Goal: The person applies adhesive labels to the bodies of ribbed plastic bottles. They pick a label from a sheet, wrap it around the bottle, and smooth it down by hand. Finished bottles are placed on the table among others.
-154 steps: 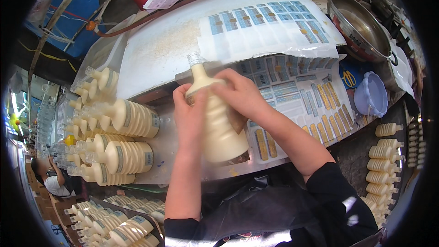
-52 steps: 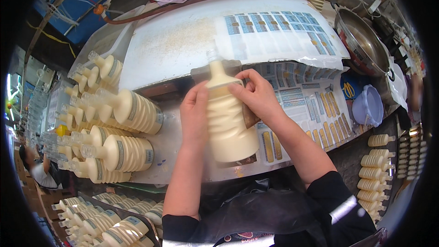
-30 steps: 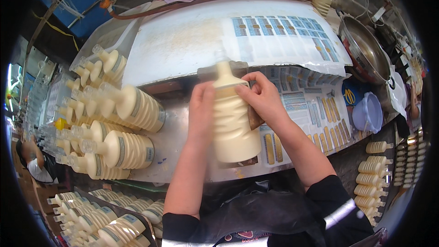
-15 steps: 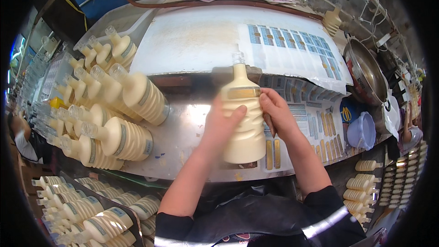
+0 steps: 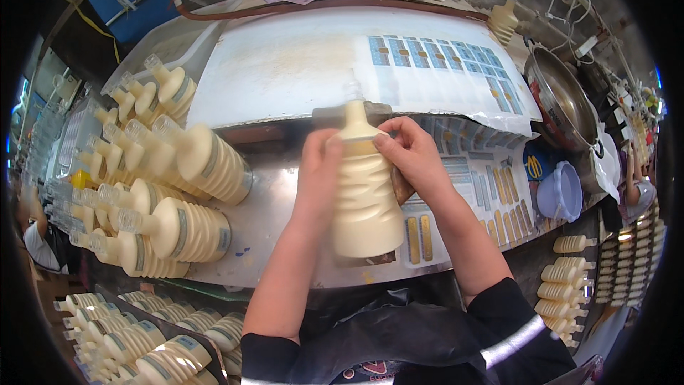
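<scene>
A cream bottle (image 5: pixel 367 207) with a wavy ribbed body and a clear threaded neck stands upright in front of me, slightly blurred. My left hand (image 5: pixel 318 164) is closed against its left side, fingertips at the band below the shoulder; motion smears it. On the opposite side, my right hand (image 5: pixel 413 153) pinches at that same band with thumb and fingers. A brown flat piece (image 5: pixel 402 189) shows under my right palm, partly hidden; its kind is unclear. Two gold strip labels (image 5: pixel 419 238) lie on the sheet just right of the bottle's base.
Similar bottles (image 5: pixel 203 157) lie stacked at the left, with more in crates (image 5: pixel 160 356) below. A white board (image 5: pixel 285 64) bears blue labels (image 5: pixel 449 57). Label strips (image 5: pixel 506 207), a lilac bucket (image 5: pixel 560 192) and a metal pan (image 5: pixel 563 93) are at the right.
My left hand has moved up from the bottle's middle to the band. My right fingers have shifted up and over the front of the band. The whole view has shifted slightly.
</scene>
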Demonstrator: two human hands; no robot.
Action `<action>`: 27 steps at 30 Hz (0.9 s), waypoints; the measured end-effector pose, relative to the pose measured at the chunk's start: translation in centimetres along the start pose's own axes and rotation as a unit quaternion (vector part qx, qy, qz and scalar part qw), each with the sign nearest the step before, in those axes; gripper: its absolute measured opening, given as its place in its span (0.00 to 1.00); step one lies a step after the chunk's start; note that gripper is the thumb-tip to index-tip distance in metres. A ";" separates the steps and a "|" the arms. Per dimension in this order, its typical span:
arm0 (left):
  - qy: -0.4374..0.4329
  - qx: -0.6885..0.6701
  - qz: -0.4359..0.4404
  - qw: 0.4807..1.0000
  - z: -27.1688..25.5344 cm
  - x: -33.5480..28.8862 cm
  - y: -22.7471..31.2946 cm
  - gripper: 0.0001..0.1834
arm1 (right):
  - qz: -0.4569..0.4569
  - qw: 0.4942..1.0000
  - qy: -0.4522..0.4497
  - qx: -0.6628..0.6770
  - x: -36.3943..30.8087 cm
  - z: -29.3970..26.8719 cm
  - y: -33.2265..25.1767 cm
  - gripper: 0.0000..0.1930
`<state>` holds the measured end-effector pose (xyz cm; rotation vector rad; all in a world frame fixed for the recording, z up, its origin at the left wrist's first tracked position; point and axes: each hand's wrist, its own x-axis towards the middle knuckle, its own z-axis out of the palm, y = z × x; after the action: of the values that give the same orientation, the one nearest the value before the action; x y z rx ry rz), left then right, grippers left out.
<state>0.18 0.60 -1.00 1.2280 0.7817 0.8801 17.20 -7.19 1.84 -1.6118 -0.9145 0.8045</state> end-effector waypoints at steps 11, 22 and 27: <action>-0.020 -0.114 -0.043 0.992 -0.4 0.0 0.4 0.19 | 0.008 1.000 0.016 -0.011 -0.1 0.1 -0.6 0.22; -0.010 -0.053 -0.029 0.998 0.3 -0.4 0.4 0.15 | 0.005 1.000 0.018 -0.008 -0.2 0.1 -0.5 0.21; -0.018 -0.057 -0.007 0.998 0.1 -0.4 -0.2 0.15 | -0.003 1.000 0.020 -0.002 -0.3 0.2 -0.3 0.21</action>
<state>0.10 0.23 -1.22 1.1335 0.7007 0.8769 16.82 -7.33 2.09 -1.6227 -0.8921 0.7645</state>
